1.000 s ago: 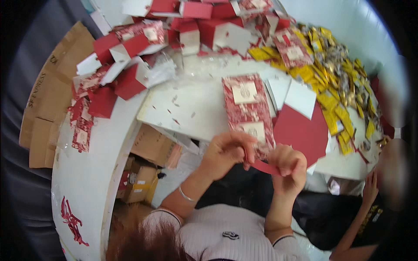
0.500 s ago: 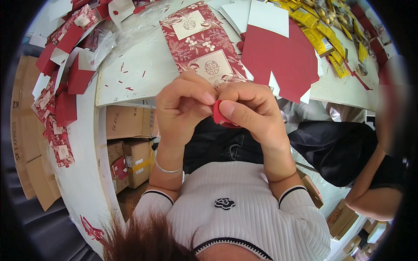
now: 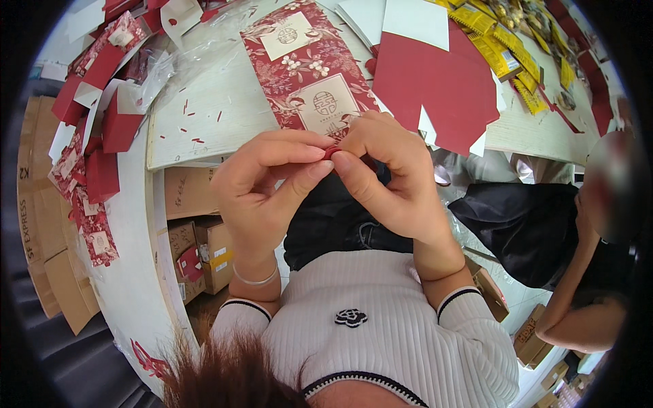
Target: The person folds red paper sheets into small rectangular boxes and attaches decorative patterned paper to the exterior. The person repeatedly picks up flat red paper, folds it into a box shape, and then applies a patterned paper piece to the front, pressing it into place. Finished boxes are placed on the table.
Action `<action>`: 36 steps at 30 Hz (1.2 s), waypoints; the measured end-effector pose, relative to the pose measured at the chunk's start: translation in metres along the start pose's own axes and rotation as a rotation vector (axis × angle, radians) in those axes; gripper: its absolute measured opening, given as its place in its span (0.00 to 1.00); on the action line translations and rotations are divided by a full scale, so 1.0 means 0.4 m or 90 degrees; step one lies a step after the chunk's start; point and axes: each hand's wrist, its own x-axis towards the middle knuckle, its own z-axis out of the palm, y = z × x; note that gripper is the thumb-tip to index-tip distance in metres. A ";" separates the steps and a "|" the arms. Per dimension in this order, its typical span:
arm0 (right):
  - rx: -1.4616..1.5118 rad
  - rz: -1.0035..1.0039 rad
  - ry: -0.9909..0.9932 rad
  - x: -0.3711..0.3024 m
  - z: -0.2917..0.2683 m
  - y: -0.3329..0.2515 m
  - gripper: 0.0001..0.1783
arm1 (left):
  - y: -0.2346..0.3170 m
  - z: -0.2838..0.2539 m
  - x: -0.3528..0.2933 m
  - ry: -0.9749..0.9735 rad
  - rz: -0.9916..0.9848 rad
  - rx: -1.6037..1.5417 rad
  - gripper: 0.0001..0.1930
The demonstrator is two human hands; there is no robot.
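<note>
Between the fingertips of both hands is a small red piece [image 3: 331, 152], mostly covered by the fingers; its kind cannot be made out. My left hand [image 3: 255, 180] pinches it from the left with thumb and forefinger. From the other side, the thumb and fingers of my right hand [image 3: 391, 170] close on it. Just beyond the hands lies a flat red card box with a floral print and cream panels [image 3: 326, 102], its near end hidden behind my right hand. To its right rests a plain dark red card sheet [image 3: 432, 88] with white edges.
Folded red boxes [image 3: 122, 119] and clear plastic wrap [image 3: 160, 71] crowd the table's left side. Yellow packets [image 3: 500, 51] pile up at the far right. Cardboard boxes [image 3: 194, 197] stand under the table [image 3: 197, 153]. Another person's arm [image 3: 568, 285] is at the right.
My left hand has moved left and its fingers have straightened along the red piece. Less of the piece shows now, and it sits slightly higher, squeezed between both hands' fingertips.
</note>
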 end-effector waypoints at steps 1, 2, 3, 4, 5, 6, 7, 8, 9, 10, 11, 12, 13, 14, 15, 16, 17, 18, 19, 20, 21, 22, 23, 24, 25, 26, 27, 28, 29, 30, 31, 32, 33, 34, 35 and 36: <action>-0.036 -0.016 -0.002 0.000 0.000 -0.002 0.05 | -0.003 -0.002 -0.002 0.005 0.018 0.018 0.08; -0.016 0.012 0.020 -0.004 0.005 -0.005 0.05 | -0.006 -0.005 -0.004 0.009 0.035 0.037 0.08; 0.005 0.039 0.043 -0.010 0.013 -0.008 0.05 | -0.007 -0.006 -0.007 0.021 0.039 0.045 0.07; 0.026 0.067 0.065 -0.012 0.019 -0.010 0.06 | -0.006 -0.006 -0.010 0.034 0.042 0.054 0.07; -0.008 0.019 0.099 -0.007 0.020 -0.008 0.07 | -0.006 -0.003 -0.014 0.047 0.047 0.061 0.07; -0.041 -0.028 0.132 0.000 0.021 -0.006 0.08 | -0.004 0.002 -0.019 0.066 0.037 0.055 0.07; -0.053 -0.060 0.140 0.000 0.022 -0.003 0.09 | -0.002 0.008 -0.025 0.086 0.027 0.050 0.07; -0.066 -0.093 0.147 0.000 0.022 0.000 0.11 | -0.001 0.015 -0.030 0.108 0.018 0.043 0.07; -0.059 -0.109 0.130 -0.013 0.026 0.009 0.12 | -0.005 0.022 -0.031 0.118 0.046 0.035 0.08; -0.052 -0.125 0.112 -0.019 0.028 0.014 0.13 | -0.011 0.028 -0.031 0.127 0.074 0.027 0.09; -0.054 -0.134 0.119 -0.017 0.032 0.013 0.12 | -0.017 0.031 -0.033 0.139 0.103 0.020 0.10; -0.072 -0.158 0.117 -0.014 0.031 0.015 0.12 | -0.022 0.033 -0.033 0.138 0.101 -0.018 0.12; -0.091 -0.182 0.115 -0.011 0.030 0.018 0.11 | -0.027 0.033 -0.032 0.137 0.100 -0.055 0.13; -0.111 -0.206 0.112 -0.007 0.028 0.021 0.11 | -0.035 0.034 -0.028 0.136 0.098 -0.095 0.14; -0.123 -0.198 0.099 -0.001 0.026 0.020 0.10 | -0.038 0.033 -0.022 0.139 0.102 -0.094 0.14; -0.135 -0.189 0.087 0.006 0.023 0.016 0.10 | -0.040 0.031 -0.014 0.142 0.105 -0.093 0.15; -0.147 -0.180 0.073 0.010 0.023 0.011 0.09 | -0.042 0.028 -0.011 0.146 0.108 -0.091 0.15; -0.093 -0.108 0.058 0.017 0.022 0.009 0.09 | -0.050 0.025 -0.008 0.142 0.119 -0.085 0.16; -0.040 -0.035 0.042 0.026 0.022 0.010 0.09 | -0.061 0.022 -0.007 0.137 0.130 -0.080 0.16; 0.011 0.037 0.029 0.033 0.024 0.009 0.08 | -0.067 0.018 -0.009 0.131 0.144 -0.075 0.16; 0.058 0.079 0.002 0.040 0.021 0.007 0.07 | -0.065 0.016 -0.008 0.153 0.125 -0.074 0.15; 0.028 0.061 0.006 0.049 0.015 0.015 0.06 | -0.060 0.016 -0.005 0.175 0.105 -0.073 0.14; 0.002 0.042 0.010 0.066 0.007 0.027 0.05 | -0.054 0.014 0.000 0.197 0.087 -0.069 0.13; -0.026 0.026 0.020 0.080 -0.003 0.044 0.05 | -0.057 -0.004 0.005 0.186 0.018 0.028 0.12; -0.036 0.041 0.073 0.102 -0.009 0.060 0.03 | -0.064 -0.043 0.012 0.173 -0.051 0.124 0.11; -0.118 0.005 0.072 0.126 -0.024 0.078 0.03 | -0.067 -0.071 0.020 0.162 -0.119 0.222 0.10; -0.131 -0.024 0.056 0.149 -0.027 0.097 0.02 | -0.076 -0.082 0.033 0.103 -0.236 0.191 0.10; -0.145 -0.053 0.039 0.168 -0.029 0.111 0.02 | -0.091 -0.090 0.045 0.042 -0.352 0.159 0.12; -0.212 -0.082 -0.008 0.185 -0.028 0.123 0.03 | -0.104 -0.096 0.049 -0.015 -0.468 0.127 0.13; -0.279 -0.111 -0.054 0.199 -0.028 0.131 0.03 | -0.112 -0.091 0.047 -0.018 -0.477 0.006 0.14; -0.346 -0.140 -0.100 0.210 -0.028 0.138 0.04 | -0.122 -0.075 0.045 -0.024 -0.482 -0.115 0.16; -0.347 -0.178 -0.111 0.217 -0.022 0.146 0.04 | -0.135 -0.060 0.038 -0.026 -0.485 -0.240 0.17; -0.347 -0.216 -0.121 0.222 -0.013 0.155 0.04 | -0.158 -0.047 0.030 0.002 -0.413 -0.283 0.16; -0.347 -0.253 -0.131 0.224 -0.008 0.162 0.04 | -0.163 -0.036 0.030 0.016 -0.388 -0.291 0.16; -0.372 -0.256 -0.140 0.223 -0.008 0.170 0.06 | -0.167 -0.027 0.032 0.028 -0.365 -0.300 0.17; -0.388 -0.265 -0.144 0.221 -0.010 0.170 0.07 | -0.169 -0.022 0.033 0.040 -0.342 -0.308 0.17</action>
